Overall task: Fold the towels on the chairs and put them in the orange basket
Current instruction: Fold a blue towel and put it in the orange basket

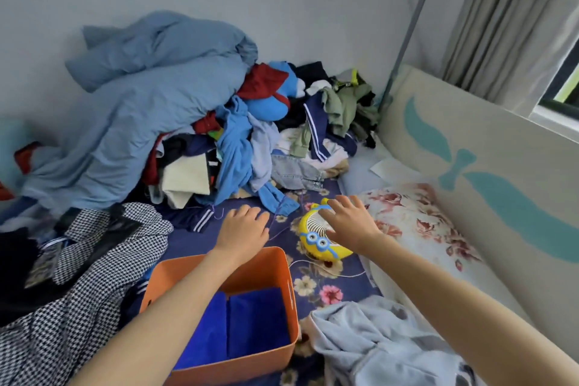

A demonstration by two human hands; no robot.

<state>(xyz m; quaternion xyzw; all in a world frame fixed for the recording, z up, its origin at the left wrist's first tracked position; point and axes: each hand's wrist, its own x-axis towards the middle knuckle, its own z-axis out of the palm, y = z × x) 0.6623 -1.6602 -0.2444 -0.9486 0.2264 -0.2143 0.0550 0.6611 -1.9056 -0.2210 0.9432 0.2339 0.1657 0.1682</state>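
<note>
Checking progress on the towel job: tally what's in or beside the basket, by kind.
Orange basket: 1
Blue folded towels in the basket: 2
Yellow cartoon fan beside it: 1
Total: 4

At lower centre of the frame the basket (pixel 283 279) is orange, and the folded towels (pixel 250 323) inside it are deep royal blue. The bedsheet (pixel 316 288) under it is navy with pink and cream flowers. The small fan (pixel 316 235) at centre is yellow with a white grille and blue goggles. At lower left the garment (pixel 81 298) is black-and-white houndstooth. The duvet (pixel 141 110) at upper left is dusty blue. The pillow (pixel 410 216) at right is white with faded red roses; the board (pixel 488 166) beside it is cream with teal leaf shapes. The cloth (pixel 376 338) at lower right is pale blue.
</note>
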